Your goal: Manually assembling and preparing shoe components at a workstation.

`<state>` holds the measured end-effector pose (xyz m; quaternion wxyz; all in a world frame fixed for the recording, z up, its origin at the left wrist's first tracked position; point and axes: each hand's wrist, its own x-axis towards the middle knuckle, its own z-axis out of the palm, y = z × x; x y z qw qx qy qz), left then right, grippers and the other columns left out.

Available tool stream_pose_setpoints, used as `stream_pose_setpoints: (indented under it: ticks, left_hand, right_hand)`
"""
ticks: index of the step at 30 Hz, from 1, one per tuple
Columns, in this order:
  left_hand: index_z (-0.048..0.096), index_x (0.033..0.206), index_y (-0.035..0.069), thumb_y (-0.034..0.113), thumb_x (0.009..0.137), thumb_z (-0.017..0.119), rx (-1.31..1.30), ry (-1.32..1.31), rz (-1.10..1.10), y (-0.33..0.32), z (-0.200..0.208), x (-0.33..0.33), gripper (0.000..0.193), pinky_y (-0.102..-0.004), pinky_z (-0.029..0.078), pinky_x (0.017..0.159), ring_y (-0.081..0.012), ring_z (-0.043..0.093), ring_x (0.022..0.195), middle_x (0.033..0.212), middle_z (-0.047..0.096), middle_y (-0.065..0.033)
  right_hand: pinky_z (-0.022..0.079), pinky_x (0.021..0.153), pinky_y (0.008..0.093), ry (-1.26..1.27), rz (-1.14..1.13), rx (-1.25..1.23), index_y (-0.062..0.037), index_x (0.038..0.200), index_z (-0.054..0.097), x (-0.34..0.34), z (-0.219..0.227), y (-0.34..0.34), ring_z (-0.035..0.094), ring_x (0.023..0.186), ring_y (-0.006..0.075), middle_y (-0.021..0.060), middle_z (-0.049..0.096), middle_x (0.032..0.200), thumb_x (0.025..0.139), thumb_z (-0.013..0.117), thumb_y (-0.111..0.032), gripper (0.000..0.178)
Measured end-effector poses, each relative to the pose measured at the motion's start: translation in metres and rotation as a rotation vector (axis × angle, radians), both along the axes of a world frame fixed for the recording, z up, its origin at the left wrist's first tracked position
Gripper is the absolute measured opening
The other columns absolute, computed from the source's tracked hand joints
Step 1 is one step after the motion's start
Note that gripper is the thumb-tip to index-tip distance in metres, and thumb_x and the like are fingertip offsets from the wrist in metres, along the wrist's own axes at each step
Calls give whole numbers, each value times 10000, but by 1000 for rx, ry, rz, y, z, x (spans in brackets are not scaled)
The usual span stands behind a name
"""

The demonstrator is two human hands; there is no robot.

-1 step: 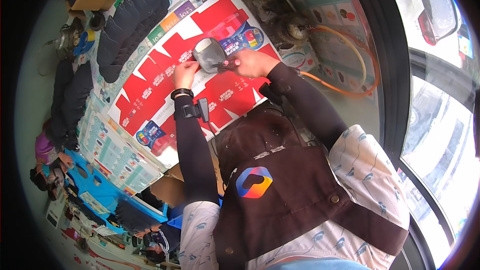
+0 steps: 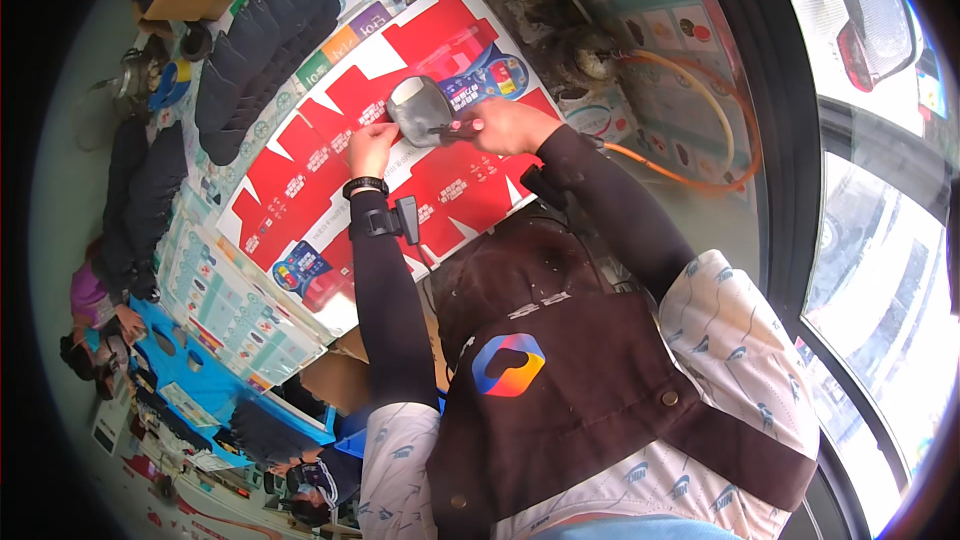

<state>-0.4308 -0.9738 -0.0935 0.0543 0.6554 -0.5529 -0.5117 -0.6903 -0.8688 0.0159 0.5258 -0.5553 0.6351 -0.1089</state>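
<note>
A dark, rounded flat piece (image 2: 425, 112) with a pale grey patch at its far left is held over a red printed cardboard sheet (image 2: 440, 180). My left hand (image 2: 371, 150) pinches its left edge between thumb and fingers. My right hand (image 2: 510, 127) is closed at its right side. A narrow dark part shows between the right fingertips; I cannot tell whether it belongs to the piece or is a separate tool. The piece's exact kind is unclear.
Stacked black shoe pieces (image 2: 265, 55) lie left of the sheet. An orange hose (image 2: 660, 175) curves on the right beside a glass door. A blue tape roll (image 2: 170, 85) sits at the far left. Other people (image 2: 100, 290) are at the lower left.
</note>
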Motion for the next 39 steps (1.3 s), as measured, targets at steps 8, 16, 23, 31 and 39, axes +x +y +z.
stream_pose_setpoints:
  ticks: [8,16,23,31,39]
  left_hand:
    - [806,849,49,303,801,769,-105,-40,-95,6,22,21,261,-384,551,620,-207,718,647,744,754,-117]
    - [723,821,10,188,799,793,-112,278,302,28,96,93,193,-336,578,687,-187,716,701,718,721,-104]
    - [633,1055,-46,167,922,730,-211,602,943,69,96,378,270,-353,619,792,-236,707,961,1055,687,-149]
    - [595,1111,-77,172,904,763,-410,627,1338,-10,30,657,365,-393,656,822,-295,717,983,1107,684,-155]
    - [671,1074,-24,166,922,755,-411,619,1462,-126,-40,802,258,-341,653,772,-241,700,945,1032,689,-122]
  right_hand:
    - [514,857,500,-74,-207,-189,2,1149,670,2,23,5,651,989,481,294,692,1019,839,549,-118,353]
    - [520,796,277,-360,-537,-13,18,1080,678,-54,23,60,681,864,159,91,736,934,784,624,30,301]
    - [479,515,240,-305,-423,-5,6,1081,679,15,31,51,700,829,152,79,745,917,788,558,-12,317]
    - [458,473,222,-121,-402,53,5,1120,704,112,60,26,666,715,100,62,762,940,843,596,-32,300]
    - [551,855,304,-181,-541,6,44,1251,663,176,86,32,675,961,155,79,691,1075,777,604,33,478]
